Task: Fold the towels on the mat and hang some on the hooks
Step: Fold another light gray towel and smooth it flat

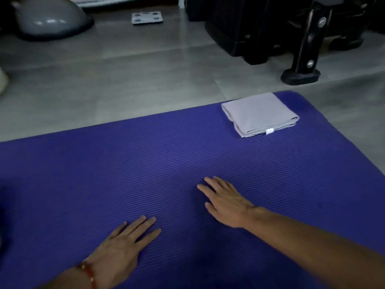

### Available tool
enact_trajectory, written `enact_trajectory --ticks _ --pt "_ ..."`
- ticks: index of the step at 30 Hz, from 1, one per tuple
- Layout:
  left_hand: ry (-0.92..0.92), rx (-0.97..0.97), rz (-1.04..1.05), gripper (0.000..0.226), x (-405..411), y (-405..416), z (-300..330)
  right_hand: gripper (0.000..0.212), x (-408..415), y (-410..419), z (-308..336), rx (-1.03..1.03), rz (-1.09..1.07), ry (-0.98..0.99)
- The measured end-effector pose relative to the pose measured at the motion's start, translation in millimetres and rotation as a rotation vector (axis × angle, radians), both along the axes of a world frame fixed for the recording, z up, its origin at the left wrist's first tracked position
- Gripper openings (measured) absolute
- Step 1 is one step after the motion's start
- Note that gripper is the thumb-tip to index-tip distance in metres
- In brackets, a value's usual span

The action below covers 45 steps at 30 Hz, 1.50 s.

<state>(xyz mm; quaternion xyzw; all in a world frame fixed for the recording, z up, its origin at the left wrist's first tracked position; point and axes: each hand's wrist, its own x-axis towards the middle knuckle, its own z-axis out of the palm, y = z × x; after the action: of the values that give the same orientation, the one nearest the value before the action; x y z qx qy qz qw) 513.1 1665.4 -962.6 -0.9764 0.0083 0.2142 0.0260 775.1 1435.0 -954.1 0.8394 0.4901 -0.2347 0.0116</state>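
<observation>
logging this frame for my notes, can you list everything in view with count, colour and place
mat: one, blue-purple, ribbed, across the near floor
towel: one, light grey, folded, on the mat's far right corner
floor: grey tiles, beyond the mat
dome: one, grey, on a black base, far left
scale: one, grey, flat on the far floor
equipment: black, far right, on the floor
bracelet: one, red, left wrist
left hand: flat on the mat, fingers straight
right hand: flat on the mat, fingers straight
</observation>
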Motion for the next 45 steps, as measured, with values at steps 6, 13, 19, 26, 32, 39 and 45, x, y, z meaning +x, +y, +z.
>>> enact_trajectory --ticks 6,13,19,26,32,39,45 --pt "0.076 0.164 0.400 0.072 -118.9 36.3 35.7 0.053 -94.1 112.2 47.8 0.097 0.322 0.093" --pt "0.003 0.328 0.972 0.076 -238.1 112.8 77.4 0.041 -217.8 200.0 118.1 0.230 0.718 0.148" --pt "-0.215 0.277 1.126 0.065 -272.2 171.0 91.4 0.035 -241.6 191.2 106.0 0.187 0.809 0.173" --pt "-0.272 0.216 1.270 0.062 -256.2 247.2 82.8 0.070 -206.7 129.1 91.4 0.077 0.708 0.167" --pt "-0.503 0.160 1.266 0.024 -247.3 252.1 77.2 0.048 -183.2 99.3 76.6 0.087 0.672 0.127" --pt "-0.648 0.068 1.077 0.024 -218.7 178.0 75.6 0.031 -193.4 116.4 89.3 0.117 0.639 0.148" --pt "-0.814 -0.107 1.147 0.022 -216.9 119.5 68.3 0.026 -210.8 150.4 95.3 0.270 0.515 0.212"
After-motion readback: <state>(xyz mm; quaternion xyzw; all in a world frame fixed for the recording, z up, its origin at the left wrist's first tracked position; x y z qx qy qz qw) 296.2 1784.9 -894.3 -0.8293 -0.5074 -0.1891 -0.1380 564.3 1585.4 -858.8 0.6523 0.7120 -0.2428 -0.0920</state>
